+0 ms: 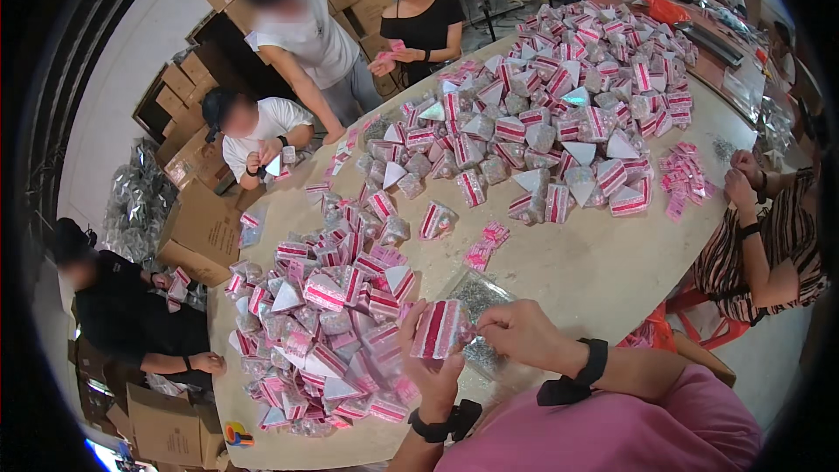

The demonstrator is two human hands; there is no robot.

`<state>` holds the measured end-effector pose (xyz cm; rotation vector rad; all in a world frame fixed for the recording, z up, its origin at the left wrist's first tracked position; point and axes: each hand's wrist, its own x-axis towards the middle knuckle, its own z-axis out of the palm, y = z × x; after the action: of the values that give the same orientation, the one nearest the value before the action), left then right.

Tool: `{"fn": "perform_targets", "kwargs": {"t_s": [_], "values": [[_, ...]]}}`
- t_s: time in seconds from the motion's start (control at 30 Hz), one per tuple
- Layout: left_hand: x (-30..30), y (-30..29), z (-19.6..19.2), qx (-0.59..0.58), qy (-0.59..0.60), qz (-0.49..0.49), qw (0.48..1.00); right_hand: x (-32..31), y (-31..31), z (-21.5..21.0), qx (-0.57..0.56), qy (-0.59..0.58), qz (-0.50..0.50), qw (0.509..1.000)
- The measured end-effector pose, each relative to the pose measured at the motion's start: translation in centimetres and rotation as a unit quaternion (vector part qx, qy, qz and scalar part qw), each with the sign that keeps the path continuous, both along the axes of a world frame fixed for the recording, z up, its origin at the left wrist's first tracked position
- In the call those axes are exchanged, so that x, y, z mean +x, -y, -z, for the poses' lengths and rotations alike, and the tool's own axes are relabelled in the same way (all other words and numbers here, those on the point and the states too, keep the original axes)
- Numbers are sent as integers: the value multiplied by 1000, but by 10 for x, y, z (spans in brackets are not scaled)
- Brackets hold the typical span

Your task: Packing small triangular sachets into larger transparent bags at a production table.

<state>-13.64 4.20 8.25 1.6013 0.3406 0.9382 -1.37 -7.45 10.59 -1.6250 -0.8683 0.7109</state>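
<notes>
Low centre of frame: left hand [430, 365] with grip closed around a pink-striped packet [440, 329], right hand [522, 333] pinching its edge. Many finished packets [328, 332] piled on bench [594, 262]; clear bag of silver bits [479, 297] still there, so probably more left.

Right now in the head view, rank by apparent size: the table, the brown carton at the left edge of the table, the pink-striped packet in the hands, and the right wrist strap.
1. Table
2. Brown carton
3. Pink-striped packet, held by left hand and right hand
4. Right wrist strap

Packet and strap look close; nearness to the camera inflates both.
</notes>
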Motion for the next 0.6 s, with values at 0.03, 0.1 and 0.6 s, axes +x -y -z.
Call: {"fn": "perform_targets", "kwargs": {"t_s": [0.03, 0.1, 0.6], "values": [[-1, -1, -1, 25, -11, 1, 1000, 0, 1, 0, 5, 5, 4, 1000], [0, -10, 12, 31, -50, -20, 998, -1, 3, 1, 16, 16, 9, 1000], [-12, -3, -7, -196, -84, 166, 963, -1, 10, -4, 23, 138, 18, 990]]}}
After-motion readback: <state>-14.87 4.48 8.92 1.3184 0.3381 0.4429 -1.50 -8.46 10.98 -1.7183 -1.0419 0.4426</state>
